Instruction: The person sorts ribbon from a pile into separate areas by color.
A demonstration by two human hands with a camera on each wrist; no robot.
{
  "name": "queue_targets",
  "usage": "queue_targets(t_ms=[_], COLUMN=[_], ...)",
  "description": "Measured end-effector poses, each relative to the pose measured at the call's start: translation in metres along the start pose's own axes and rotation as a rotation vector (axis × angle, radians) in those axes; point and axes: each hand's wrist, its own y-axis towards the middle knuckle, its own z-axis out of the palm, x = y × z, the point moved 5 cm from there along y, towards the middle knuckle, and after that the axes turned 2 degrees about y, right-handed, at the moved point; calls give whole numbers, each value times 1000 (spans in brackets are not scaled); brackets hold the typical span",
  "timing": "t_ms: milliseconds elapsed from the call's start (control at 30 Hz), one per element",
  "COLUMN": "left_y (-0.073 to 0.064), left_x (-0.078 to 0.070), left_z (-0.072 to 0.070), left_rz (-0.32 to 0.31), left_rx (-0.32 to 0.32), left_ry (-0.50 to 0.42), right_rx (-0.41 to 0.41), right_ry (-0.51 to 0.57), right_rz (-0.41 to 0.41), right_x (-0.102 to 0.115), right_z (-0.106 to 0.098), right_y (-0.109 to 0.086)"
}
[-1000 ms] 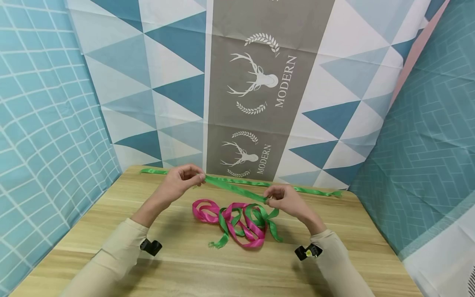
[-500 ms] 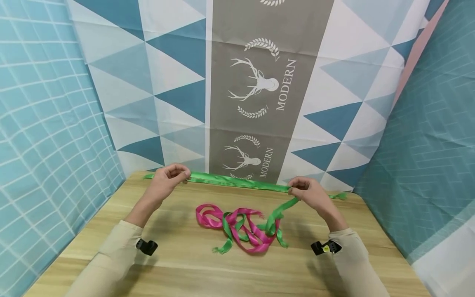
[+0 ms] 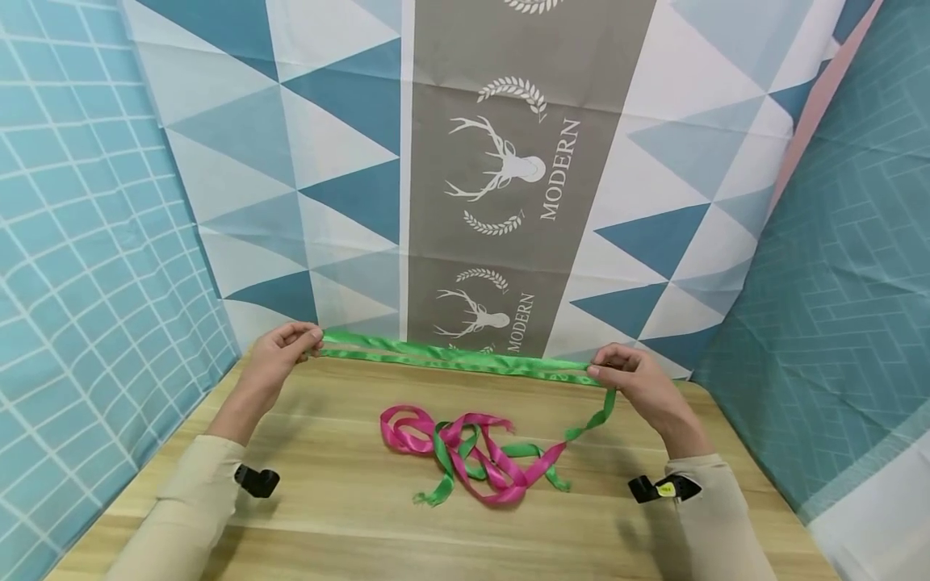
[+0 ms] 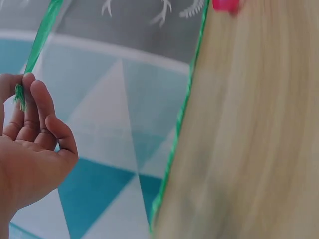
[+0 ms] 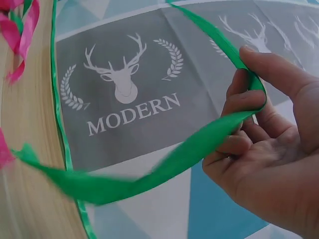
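Sheets [image 3: 349, 226] with blue-and-white triangles and a grey panel of white stags reading MODERN filled the upper part of the head view. A wood-grain tabletop [image 3: 327, 524] spread across the lower part. Two pale sleeves [image 3: 174, 516] reached in from bottom left and bottom right. At centre left, the left hand [image 3: 272, 363] pinched the frayed end of a green ribbon [image 5: 184, 149] in its fingers; at centre right, the fingers of the right hand [image 3: 643, 383] pinched it farther along, its tail drooping below them. A back ribbon [image 3: 356, 357], also green, lay along the tabletop's far edge. Below centre, pink ribbon [image 3: 506, 495] lay looped among green strands [image 3: 445, 472]. Black wrist cameras [image 3: 257, 481] sat at the cuffs.
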Motion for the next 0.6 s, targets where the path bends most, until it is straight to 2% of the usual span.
queue_targets(t_ms=[133, 233, 433, 600], left_y=[2, 3, -2, -4], left_x=[15, 22, 35, 42], left_z=[-18, -30, -51, -61], left_rz=[-50, -69, -110, -150], left_rx=[-31, -55, -97, -125], left_ry=[-6, 3, -19, 22], right_rx=[10, -20, -99, -185], right_ry=[137, 180, 169, 133], right_rz=[-17, -18, 42, 71], right_x=[-7, -14, -38, -53], right_z=[-6, -13, -26, -35], right_y=[1, 4, 5, 6])
